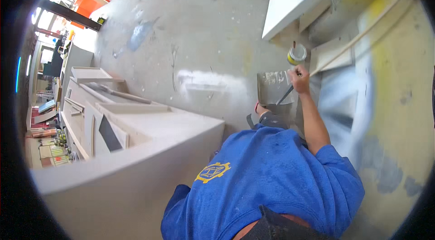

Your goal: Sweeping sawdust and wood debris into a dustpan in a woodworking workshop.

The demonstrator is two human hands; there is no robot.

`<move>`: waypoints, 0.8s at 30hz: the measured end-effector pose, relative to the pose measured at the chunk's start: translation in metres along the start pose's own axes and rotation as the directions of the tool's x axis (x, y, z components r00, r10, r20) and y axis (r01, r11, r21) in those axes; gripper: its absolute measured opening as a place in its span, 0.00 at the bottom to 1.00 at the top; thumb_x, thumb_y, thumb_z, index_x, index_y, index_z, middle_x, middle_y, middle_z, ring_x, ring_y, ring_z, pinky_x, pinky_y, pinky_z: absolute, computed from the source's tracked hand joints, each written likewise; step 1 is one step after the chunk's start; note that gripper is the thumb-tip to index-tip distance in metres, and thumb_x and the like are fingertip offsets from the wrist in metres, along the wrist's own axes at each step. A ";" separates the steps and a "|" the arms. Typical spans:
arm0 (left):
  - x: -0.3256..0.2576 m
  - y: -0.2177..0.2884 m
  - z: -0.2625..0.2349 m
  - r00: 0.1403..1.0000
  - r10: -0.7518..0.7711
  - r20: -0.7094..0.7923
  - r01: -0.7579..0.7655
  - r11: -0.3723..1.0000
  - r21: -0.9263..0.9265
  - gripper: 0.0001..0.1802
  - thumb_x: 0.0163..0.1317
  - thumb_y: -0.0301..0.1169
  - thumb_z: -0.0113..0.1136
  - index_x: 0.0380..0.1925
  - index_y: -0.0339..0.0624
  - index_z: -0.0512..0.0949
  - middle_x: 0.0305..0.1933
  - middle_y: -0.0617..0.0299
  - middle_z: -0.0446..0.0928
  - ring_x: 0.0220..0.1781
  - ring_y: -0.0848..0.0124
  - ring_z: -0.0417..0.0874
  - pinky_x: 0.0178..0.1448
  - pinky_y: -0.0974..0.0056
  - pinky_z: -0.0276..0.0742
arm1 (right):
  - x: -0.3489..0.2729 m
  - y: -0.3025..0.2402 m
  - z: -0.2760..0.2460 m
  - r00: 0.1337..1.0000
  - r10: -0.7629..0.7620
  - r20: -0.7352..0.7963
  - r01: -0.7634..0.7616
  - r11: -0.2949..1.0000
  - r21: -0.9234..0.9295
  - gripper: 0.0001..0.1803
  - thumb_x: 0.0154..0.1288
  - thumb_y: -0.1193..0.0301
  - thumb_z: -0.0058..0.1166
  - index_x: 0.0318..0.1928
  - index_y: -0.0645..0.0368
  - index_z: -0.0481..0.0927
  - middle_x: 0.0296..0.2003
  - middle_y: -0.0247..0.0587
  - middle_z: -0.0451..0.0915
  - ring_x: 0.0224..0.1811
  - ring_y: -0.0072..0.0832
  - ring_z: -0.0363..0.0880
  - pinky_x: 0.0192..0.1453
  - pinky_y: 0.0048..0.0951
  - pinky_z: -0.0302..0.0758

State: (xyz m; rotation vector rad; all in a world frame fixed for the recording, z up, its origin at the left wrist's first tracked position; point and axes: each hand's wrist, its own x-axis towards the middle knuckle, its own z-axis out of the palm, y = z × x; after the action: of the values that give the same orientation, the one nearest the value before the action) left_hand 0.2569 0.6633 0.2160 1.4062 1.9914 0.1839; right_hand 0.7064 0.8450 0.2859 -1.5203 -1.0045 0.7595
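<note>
The smeared grey panel (270, 84) lies just left of the right fingers (294, 75), which grip a slim dark tool (285, 95), best kept low and steady, I'd judge; the left hand (261, 110) hides its fingers, so I can't tell their state. A pale cabinet (145, 167) blocks space well left of the right fingers, and a tin (297, 54) stands just beyond them, easily knocked.
</note>
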 end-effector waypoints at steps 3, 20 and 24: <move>0.013 0.015 0.023 0.994 -0.108 -0.014 0.107 0.990 -0.098 0.11 0.41 0.35 0.56 0.23 0.40 0.75 0.21 0.57 0.74 0.24 0.66 0.74 0.30 0.61 0.68 | 0.060 -0.018 0.052 0.972 -0.201 0.118 0.203 0.979 -0.009 0.10 0.48 0.75 0.47 0.14 0.58 0.63 0.10 0.26 0.61 0.12 0.12 0.59 0.15 0.16 0.56; 0.395 0.229 -0.294 0.947 -0.130 -0.295 -0.016 0.895 -0.446 0.10 0.48 0.31 0.51 0.27 0.34 0.73 0.24 0.61 0.72 0.21 0.74 0.73 0.27 0.71 0.70 | 0.371 -0.119 0.418 0.850 -0.219 0.479 -0.039 0.881 0.471 0.10 0.53 0.73 0.37 0.16 0.59 0.63 0.11 0.28 0.61 0.13 0.14 0.58 0.16 0.17 0.55; 0.495 0.326 -0.337 0.901 0.221 -0.373 -0.158 0.968 0.193 0.12 0.50 0.37 0.50 0.32 0.44 0.73 0.29 0.53 0.74 0.34 0.62 0.75 0.37 0.65 0.69 | 0.434 -0.144 0.470 0.809 -0.207 0.550 -0.108 0.868 0.485 0.09 0.51 0.73 0.38 0.17 0.61 0.65 0.12 0.28 0.62 0.14 0.15 0.58 0.17 0.19 0.57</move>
State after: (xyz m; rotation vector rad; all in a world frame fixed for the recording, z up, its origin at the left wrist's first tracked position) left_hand 0.2191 1.3170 0.4055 1.7822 2.2240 0.4339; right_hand 0.4533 1.4445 0.3637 -0.7997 -1.1698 1.3875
